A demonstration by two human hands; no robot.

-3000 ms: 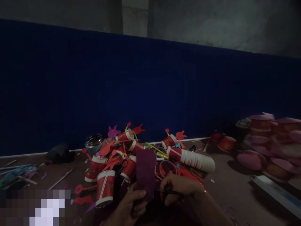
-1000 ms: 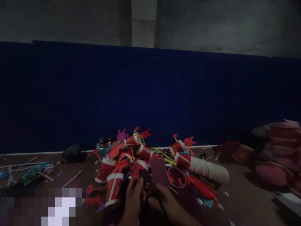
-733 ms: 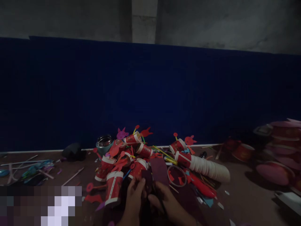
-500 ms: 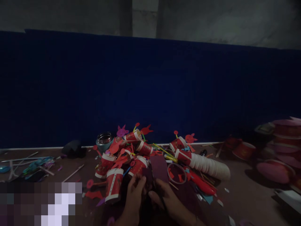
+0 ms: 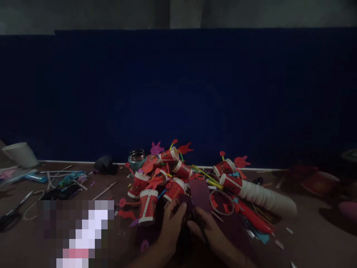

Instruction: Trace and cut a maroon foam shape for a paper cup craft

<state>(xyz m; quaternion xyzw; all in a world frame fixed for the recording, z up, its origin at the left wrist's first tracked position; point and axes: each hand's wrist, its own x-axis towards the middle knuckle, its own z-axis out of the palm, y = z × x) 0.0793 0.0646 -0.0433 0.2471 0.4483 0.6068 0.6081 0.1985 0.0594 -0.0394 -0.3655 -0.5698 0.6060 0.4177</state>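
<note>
Both my hands meet low in the middle of the dim view. My left hand point(image 5: 172, 223) pinches a piece of dark purple paper point(image 5: 199, 193) that stands up between the two hands. My right hand point(image 5: 208, 229) is closed round dark scissors point(image 5: 201, 227) whose blades reach the paper. Just beyond the hands lies a heap of red paper cups point(image 5: 147, 206) with coloured cut-outs and straws stuck in them.
A lying stack of white cups point(image 5: 267, 199) stretches to the right. A glass jar point(image 5: 137, 158) stands behind the heap against a dark blue wall panel point(image 5: 178, 96). At the left are another pair of scissors point(image 5: 11, 214), sticks and a white cup point(image 5: 21, 154). Paper scraps litter the brown table point(image 5: 306, 238).
The camera has turned left, bringing a white cup and scissors at the left into sight. The purple paper, held higher three seconds ago, now sits low between my hands.
</note>
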